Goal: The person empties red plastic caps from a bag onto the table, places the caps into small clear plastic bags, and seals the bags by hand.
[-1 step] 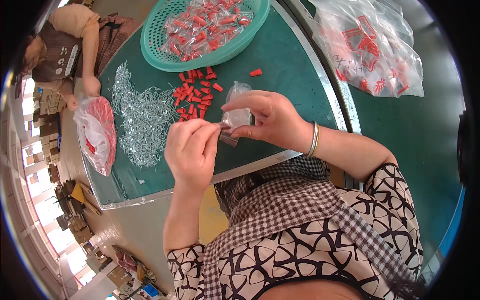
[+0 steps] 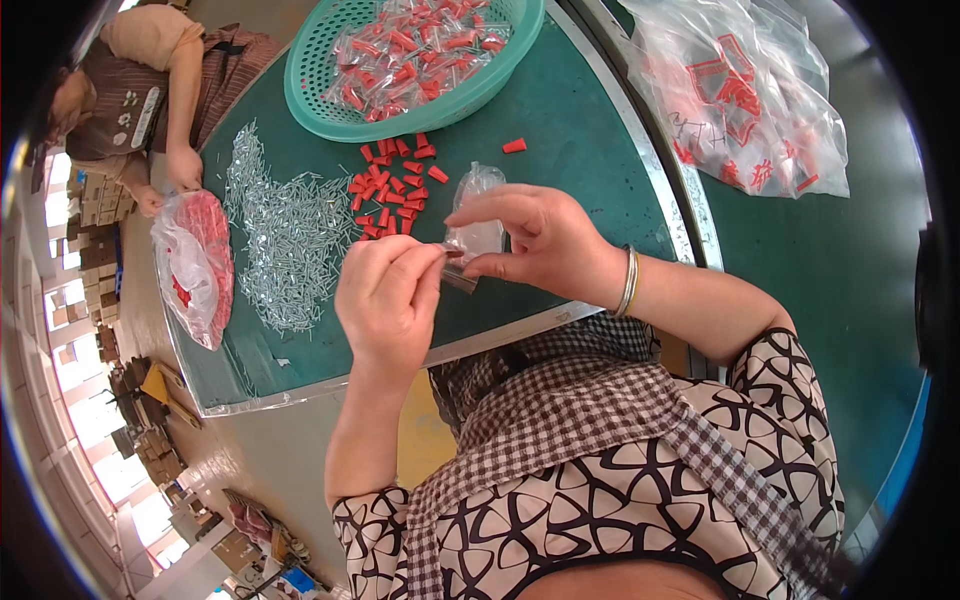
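Note:
My left hand (image 2: 392, 300) is closed in a pinch at the near edge of a small clear plastic bag (image 2: 459, 279). Just to its right, my right hand (image 2: 550, 242) curves with thumb and forefinger apart, and nothing shows gripped between their tips. Behind these fingers more clear plastic bags (image 2: 478, 182) lie on the green tabletop, partly hidden by the right hand. Red tapered plugs (image 2: 385, 187) are scattered beyond my left hand. A broad heap of small silver screws or nails (image 2: 290, 240) spreads to the left; their exact kind is too small to tell.
A green perforated basket (image 2: 300, 95) holds many clear packets with red plugs. One plug (image 2: 514, 146) lies apart. At the left edge another person's hands (image 2: 184, 167) touch a bag of red pieces (image 2: 205, 240). A large plastic bag (image 2: 740, 100) rests on the right-hand table.
The whole view has shifted very slightly. My hands keep almost the same pose, and nothing has been taken up or let go.

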### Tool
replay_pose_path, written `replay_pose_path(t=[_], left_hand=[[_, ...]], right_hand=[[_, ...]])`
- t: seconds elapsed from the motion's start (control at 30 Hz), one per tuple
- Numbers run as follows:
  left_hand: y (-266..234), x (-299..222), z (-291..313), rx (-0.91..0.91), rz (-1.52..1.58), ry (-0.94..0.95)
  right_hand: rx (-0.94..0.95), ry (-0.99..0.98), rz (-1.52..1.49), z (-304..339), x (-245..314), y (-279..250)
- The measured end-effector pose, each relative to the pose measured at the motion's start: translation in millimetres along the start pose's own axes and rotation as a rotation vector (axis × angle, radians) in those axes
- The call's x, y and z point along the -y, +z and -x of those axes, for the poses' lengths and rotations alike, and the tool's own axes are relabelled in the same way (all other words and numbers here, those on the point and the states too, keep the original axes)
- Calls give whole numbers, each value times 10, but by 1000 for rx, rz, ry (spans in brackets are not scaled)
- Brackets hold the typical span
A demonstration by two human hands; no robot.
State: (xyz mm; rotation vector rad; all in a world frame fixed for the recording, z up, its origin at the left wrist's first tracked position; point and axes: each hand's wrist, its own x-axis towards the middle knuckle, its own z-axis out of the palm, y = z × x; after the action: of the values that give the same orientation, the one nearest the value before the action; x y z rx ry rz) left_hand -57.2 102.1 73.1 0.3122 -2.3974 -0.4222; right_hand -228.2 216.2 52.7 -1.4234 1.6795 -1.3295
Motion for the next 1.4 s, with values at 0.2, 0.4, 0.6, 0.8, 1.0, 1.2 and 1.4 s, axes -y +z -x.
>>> replay_pose_path(t=[0.2,0.4,0.6,0.8,1.0,1.2,1.4], left_hand=[[96,-33,-7,85,158,-113],[69,-54,-27,139,392,-433],[86,-28,11,103,467,-467],[113,-45,-4,115,475,-467],[85,8,37,140,515,-563],[63,17,36,136,546,-568],[58,46,-107,191,465,-471]], right_hand=[[-26,-159,-97,-17,-166,93],[-38,-77,-131,-18,-137,64],[-38,13,-170,-2,-69,79],[-34,-12,-144,-8,-86,70],[-14,166,-307,-14,-4,31],[86,125,-126,-45,5,-17],[38,200,-369,-50,-6,-3]])
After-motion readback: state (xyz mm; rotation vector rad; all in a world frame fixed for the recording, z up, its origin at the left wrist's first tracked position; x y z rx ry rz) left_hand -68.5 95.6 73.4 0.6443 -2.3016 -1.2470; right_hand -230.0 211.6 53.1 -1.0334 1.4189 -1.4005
